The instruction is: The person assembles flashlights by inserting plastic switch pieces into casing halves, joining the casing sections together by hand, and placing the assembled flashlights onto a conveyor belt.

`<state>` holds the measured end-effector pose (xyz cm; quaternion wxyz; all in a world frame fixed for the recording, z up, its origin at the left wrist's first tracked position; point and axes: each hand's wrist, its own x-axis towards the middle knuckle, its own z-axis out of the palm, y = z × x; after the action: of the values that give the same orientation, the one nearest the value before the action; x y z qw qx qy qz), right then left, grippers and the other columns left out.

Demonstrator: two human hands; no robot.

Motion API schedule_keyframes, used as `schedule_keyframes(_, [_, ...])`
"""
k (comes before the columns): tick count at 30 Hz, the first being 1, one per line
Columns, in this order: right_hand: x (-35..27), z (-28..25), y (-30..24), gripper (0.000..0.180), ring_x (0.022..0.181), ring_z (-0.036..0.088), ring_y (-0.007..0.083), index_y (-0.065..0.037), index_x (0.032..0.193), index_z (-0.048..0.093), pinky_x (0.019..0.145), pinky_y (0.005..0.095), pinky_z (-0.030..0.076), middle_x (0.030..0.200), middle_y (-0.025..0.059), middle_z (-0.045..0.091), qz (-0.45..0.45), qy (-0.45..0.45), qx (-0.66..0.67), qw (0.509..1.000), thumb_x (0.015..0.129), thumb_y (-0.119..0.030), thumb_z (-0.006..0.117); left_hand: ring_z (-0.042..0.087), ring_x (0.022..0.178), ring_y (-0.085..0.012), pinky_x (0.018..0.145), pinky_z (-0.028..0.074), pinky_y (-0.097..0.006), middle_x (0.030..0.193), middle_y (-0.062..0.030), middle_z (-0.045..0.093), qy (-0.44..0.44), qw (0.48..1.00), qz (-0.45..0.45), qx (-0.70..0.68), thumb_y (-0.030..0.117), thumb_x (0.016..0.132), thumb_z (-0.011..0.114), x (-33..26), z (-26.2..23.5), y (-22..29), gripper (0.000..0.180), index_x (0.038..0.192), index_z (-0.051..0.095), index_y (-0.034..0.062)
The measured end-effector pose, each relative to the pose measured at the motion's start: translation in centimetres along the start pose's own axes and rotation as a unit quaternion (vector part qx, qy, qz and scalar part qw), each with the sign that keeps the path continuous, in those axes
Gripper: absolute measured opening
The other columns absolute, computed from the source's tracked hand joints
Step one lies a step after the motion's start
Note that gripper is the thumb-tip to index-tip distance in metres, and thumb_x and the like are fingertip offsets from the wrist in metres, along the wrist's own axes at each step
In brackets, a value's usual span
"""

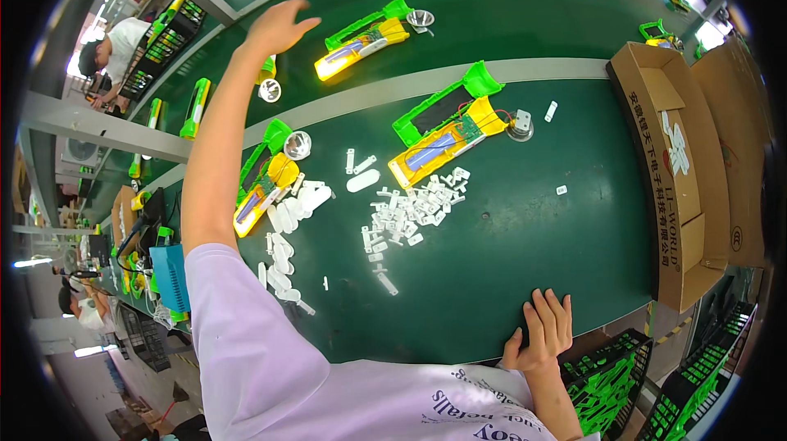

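My left arm stretches far forward over the green conveyor. My left hand point(281, 29) is open above it, thumb apart from the fingers, and nothing shows in it. Partly behind that forearm lies a flashlight with a silver reflector point(269, 91). To its right, an opened yellow-green flashlight point(361, 49) lies on the conveyor. My right hand point(545, 333) rests open on the bench's near edge. Ahead of it on the bench lies another opened flashlight point(443, 146), its battery, circuit board and red wires showing. A third opened flashlight point(264, 199) lies beside my left upper arm.
Small white plastic parts point(418, 207) form a pile mid-bench; white oval pieces point(283, 252) lie left of it. A cardboard box point(697, 277) stands at the right edge, above black crates point(607, 384) with green parts. A metal rail point(525, 70) divides bench and conveyor. Other people sit at left.
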<state>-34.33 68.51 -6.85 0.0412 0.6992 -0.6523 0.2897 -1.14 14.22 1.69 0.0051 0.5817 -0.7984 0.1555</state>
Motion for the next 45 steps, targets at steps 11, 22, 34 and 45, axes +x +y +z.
schedule_keyframes(11, [-0.3, -0.1, 0.1, 0.038, 0.099, 0.065, 0.0373, 0.002, 0.091, 0.069, 0.1, 0.0554, 0.043, 0.103, 0.0187, 0.069, 0.003, 0.032, 0.009, 0.999, 0.062, -0.018, 0.053, 0.063, 0.079, -0.0298, 0.07, 0.049, -0.04, 0.083, -0.0145, 0.065, -0.061, 0.961, 0.141, -0.23, 0.002, 0.075, 0.071, 3.3, 3.6, 4.1, 0.024, 0.089, 0.051, 0.0009])
schedule_keyframes(22, [-0.3, -0.1, 0.5, 0.04, 0.099, 0.066, 0.0355, 0.002, 0.09, 0.069, 0.1, 0.053, 0.044, 0.102, 0.0178, 0.07, -0.011, 0.071, 0.004, 0.997, 0.059, -0.018, 0.053, 0.046, 0.128, -0.0398, 0.106, 0.037, -0.043, 0.139, -0.0259, 0.046, -0.168, 0.96, 0.103, -0.201, 0.057, 0.064, 0.079, -1.1, 0.8, 7.4, 0.066, 0.111, 0.068, 0.0127])
schedule_keyframes(34, [-1.5, -1.1, 0.0, 0.037, 0.108, 0.061, 0.0305, -0.004, 0.098, 0.066, 0.1, 0.0507, 0.044, 0.113, 0.0131, 0.066, 0.014, 0.073, 0.044, 0.996, 0.063, -0.014, 0.062, 0.057, 0.102, -0.0278, 0.088, 0.045, -0.035, 0.108, -0.017, 0.058, -0.159, 0.927, 0.109, -0.321, 0.048, 0.068, 0.081, -11.9, -15.6, 15.9, 0.06, 0.099, 0.07, -0.0024])
schedule_keyframes(45, [-0.7, -3.3, -1.9, 0.061, 0.124, 0.049, 0.0213, -0.009, 0.154, 0.013, 0.097, 0.0348, 0.047, 0.145, 0.0105, 0.039, 0.263, -0.009, 0.825, 0.5, 0.103, -0.019, 0.045, 0.057, 0.108, -0.0295, 0.092, 0.046, -0.038, 0.12, -0.0196, 0.055, -0.238, 0.877, 0.145, -0.391, 0.037, 0.088, 0.069, -35.0, -18.6, 31.5, 0.044, 0.106, 0.068, -0.0043])
